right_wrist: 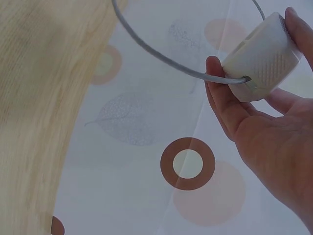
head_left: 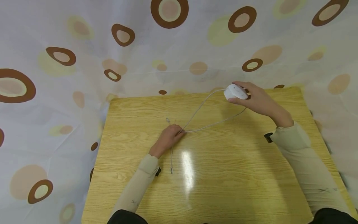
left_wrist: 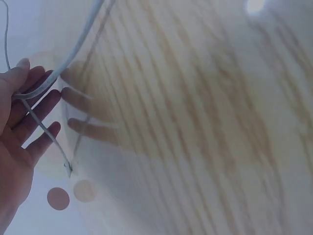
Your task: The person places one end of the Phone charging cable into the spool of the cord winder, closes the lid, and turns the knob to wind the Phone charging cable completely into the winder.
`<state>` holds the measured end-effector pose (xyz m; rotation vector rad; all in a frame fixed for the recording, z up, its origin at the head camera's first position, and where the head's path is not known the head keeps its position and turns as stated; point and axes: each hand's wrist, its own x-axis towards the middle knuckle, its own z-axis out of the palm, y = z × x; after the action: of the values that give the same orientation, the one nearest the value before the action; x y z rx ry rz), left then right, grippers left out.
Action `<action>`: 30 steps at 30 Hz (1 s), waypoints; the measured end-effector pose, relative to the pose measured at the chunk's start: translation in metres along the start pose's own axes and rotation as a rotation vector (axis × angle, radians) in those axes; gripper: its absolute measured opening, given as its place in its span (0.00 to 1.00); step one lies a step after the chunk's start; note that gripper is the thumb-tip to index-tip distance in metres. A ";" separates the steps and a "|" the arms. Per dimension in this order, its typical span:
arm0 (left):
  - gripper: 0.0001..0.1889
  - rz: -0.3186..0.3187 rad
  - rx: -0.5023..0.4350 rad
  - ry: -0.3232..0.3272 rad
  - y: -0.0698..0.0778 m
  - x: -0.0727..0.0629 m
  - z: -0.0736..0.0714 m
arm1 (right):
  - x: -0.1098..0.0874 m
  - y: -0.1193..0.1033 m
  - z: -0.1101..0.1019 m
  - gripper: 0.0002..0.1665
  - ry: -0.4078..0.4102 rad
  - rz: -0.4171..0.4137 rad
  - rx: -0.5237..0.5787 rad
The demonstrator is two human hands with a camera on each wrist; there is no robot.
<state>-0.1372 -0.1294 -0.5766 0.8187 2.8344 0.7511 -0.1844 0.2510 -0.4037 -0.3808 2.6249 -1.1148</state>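
My right hand [head_left: 258, 99] grips a white rounded block [head_left: 235, 92] above the table's far right part, thumb and fingers on its opposite sides. A thin white cable [right_wrist: 171, 63] enters a hole in the block's side, and another stretch leaves the opposite side. Both stretches run to my left hand [head_left: 167, 137], which pinches the cable [left_wrist: 73, 54] between thumb and fingers near the table's middle. Beyond this hand, one cable end with a small plug [head_left: 172, 170] points toward me. The other end [head_left: 167, 119] shows just past the fingers.
A wood-grain table [head_left: 126, 174] spans the space below both hands. A pale curtain [head_left: 179, 46] with brown and yellow ring patterns hangs behind and along the sides. Light reflects off the tabletop near the middle. Each sleeve has a dark strap at the wrist.
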 end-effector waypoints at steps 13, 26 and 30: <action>0.19 -0.140 -0.342 -0.175 -0.004 -0.013 -0.017 | -0.004 0.011 -0.014 0.46 0.014 0.032 -0.044; 0.19 -0.151 -0.604 -0.294 -0.016 -0.019 -0.029 | -0.006 0.023 -0.026 0.46 0.027 0.059 -0.026; 0.21 -0.167 -0.690 -0.352 -0.018 -0.023 -0.031 | -0.007 0.028 -0.030 0.47 0.027 0.076 -0.025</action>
<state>-0.1333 -0.1678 -0.5590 0.5219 2.0783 1.2904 -0.1923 0.2918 -0.4028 -0.2707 2.6547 -1.0714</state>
